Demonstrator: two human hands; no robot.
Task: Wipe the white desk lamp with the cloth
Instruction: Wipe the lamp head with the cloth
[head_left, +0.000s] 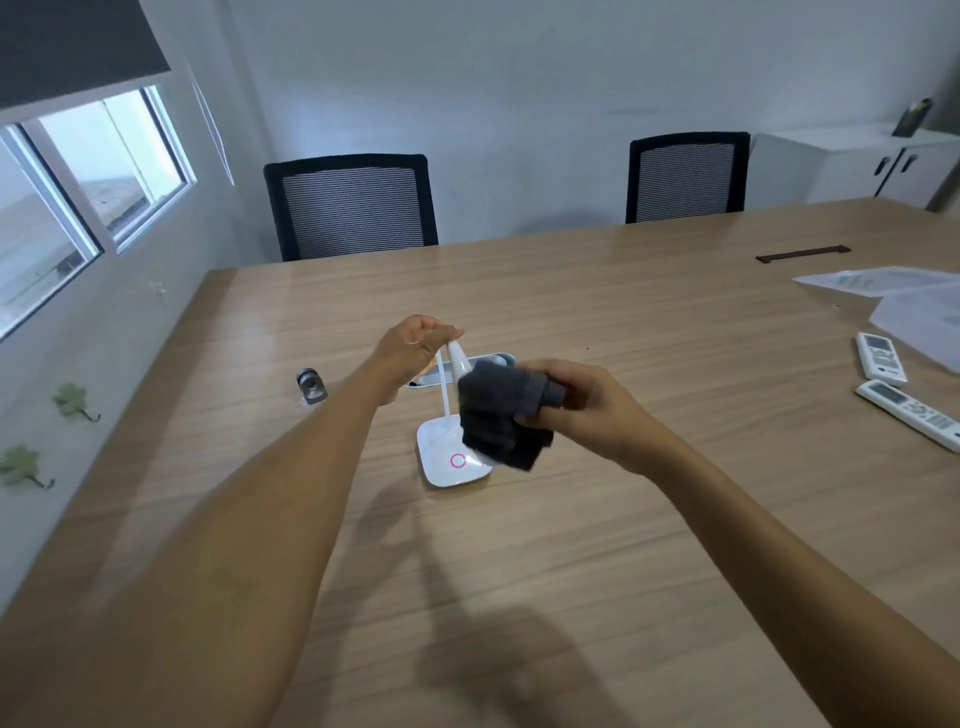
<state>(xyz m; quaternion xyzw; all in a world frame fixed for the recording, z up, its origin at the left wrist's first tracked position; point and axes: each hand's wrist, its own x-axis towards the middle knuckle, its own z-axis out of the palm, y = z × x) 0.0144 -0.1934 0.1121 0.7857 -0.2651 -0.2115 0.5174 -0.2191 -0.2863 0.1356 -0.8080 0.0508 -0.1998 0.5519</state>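
A: What does the white desk lamp (451, 451) look like?

B: A square white base with rounded corners and a pink ring on top, a thin white neck rising from it, and a narrow white head up high. The base sits flat on the wooden surface (571, 571), about in the middle of the view.

A: And the hands?

B: The left hand (413, 349) pinches the tip of the lamp head between its fingers. The right hand (582, 402) is clenched around a folded dark grey cloth (498, 415), pressed against the lamp head just below the left hand's pinch.

A: What about room around it?

B: Bare wood lies in front of the base, towards the person. A small metal cylinder (310, 386) stands to the left, near the left forearm. Two white remotes (883, 358) and some papers (883, 283) lie well apart on the right. The surface's left edge runs along the wall under the window (78, 176), and two black chairs (353, 205) stand at the far edge.
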